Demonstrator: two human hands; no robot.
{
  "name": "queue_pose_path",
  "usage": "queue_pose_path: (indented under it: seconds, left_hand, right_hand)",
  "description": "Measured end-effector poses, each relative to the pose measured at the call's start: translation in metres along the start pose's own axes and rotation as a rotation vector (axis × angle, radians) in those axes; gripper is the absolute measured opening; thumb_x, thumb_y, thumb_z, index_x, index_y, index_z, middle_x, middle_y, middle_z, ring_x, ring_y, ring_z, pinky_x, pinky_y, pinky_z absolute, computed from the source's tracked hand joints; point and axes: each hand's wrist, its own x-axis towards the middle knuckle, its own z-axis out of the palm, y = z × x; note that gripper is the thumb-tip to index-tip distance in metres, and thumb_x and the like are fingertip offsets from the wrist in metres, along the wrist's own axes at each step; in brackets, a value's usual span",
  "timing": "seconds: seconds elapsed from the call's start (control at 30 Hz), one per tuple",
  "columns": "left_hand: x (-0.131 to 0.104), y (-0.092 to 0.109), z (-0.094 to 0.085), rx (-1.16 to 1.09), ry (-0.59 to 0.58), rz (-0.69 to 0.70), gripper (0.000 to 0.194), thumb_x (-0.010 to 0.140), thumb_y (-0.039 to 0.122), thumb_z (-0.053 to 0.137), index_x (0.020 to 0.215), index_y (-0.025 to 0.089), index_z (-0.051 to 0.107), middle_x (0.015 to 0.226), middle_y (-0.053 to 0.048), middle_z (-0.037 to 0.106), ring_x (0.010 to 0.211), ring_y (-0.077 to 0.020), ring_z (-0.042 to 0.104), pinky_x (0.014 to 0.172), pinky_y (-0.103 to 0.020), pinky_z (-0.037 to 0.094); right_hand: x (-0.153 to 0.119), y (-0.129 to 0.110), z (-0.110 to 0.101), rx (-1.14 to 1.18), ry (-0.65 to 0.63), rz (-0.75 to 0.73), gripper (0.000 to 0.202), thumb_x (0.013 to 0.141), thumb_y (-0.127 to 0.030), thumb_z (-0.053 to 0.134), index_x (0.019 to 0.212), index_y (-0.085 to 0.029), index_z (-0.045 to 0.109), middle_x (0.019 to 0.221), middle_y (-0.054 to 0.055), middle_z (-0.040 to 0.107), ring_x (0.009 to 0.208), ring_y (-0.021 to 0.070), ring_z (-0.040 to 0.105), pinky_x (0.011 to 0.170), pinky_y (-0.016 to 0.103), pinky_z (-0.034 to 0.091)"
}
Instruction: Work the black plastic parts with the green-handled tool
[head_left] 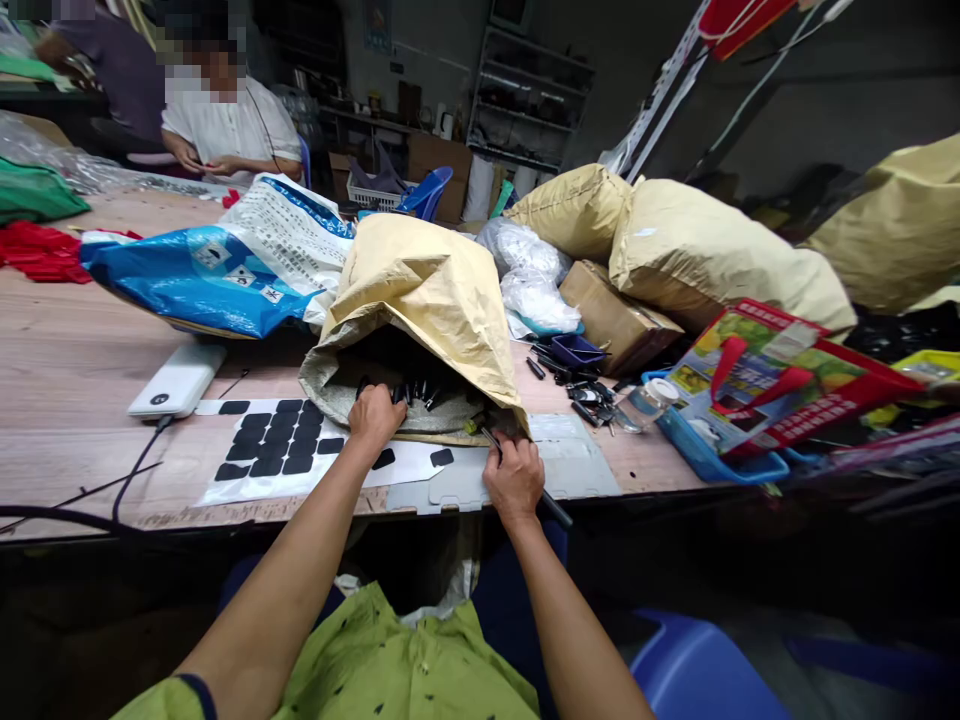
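— Where are your hands just now?

— My left hand is reaching into the mouth of the sack lying on the table, fingers curled down among the black parts inside. I am probably gripping some, but the fingertips are hidden, so I cannot tell for sure. My right hand is clamping a screwdriver at the sack's edge, its dark end sticking out past my wrist.

— So the hands are apart?

— Yes, one at each side of the opening.

— How much is getting done?

— Hard to judge. The sack is looking well filled, so I reckon most of it is waiting. A sheet of pads is lying just beside my left hand with several gaps in it, and more loose parts are sitting to the right by a box.

— Anyone else working?

— A person is sitting at the far end, hands together over something small.
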Motion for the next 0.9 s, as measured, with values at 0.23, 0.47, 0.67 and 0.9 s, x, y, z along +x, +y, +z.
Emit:
queue_pose_path:
  seconds: [0.23,0.47,0.67,0.9]
  left_hand:
    - [-0.056,-0.007,0.004,-0.264,0.055,0.535,0.015,0.087,0.028,0.064,0.100,0.023,0.068,0.096,-0.004,0.070,0.098,-0.0236,0.062,0.088,-0.034,0.048]
    - [-0.083,-0.008,0.037,-0.312,-0.063,0.599,0.018,0.087,0.029,0.065,0.103,0.022,0.071,0.093,-0.004,0.066,0.092,-0.0211,0.061,0.083,-0.032,0.047]
    - [-0.080,-0.010,0.037,-0.362,-0.092,0.622,0.015,0.085,0.029,0.068,0.097,0.021,0.073,0.089,-0.004,0.067,0.088,-0.0197,0.061,0.080,-0.031,0.046]
    - [-0.080,-0.008,0.034,-0.395,-0.112,0.550,0.014,0.078,0.026,0.072,0.091,0.021,0.074,0.086,-0.002,0.068,0.084,-0.0185,0.061,0.076,-0.029,0.045]
  right_hand:
    - [0.001,-0.001,-0.001,-0.003,-0.021,0.012,0.029,0.092,-0.026,0.060,0.119,-0.026,0.071,0.097,0.007,0.062,0.094,0.0237,0.049,0.078,0.033,0.033]
    - [0.000,-0.001,0.000,-0.007,-0.037,0.023,0.029,0.093,-0.027,0.059,0.120,-0.028,0.071,0.097,0.007,0.062,0.095,0.0235,0.049,0.079,0.033,0.034]
    - [0.005,-0.001,-0.010,0.042,-0.117,0.029,0.028,0.094,-0.022,0.057,0.117,-0.025,0.072,0.096,0.007,0.063,0.096,0.0228,0.053,0.080,0.032,0.038]
    - [-0.008,-0.010,-0.043,0.481,-0.150,0.000,0.034,0.099,-0.024,0.045,0.126,-0.022,0.066,0.109,0.007,0.067,0.100,0.0190,0.062,0.088,0.028,0.047]
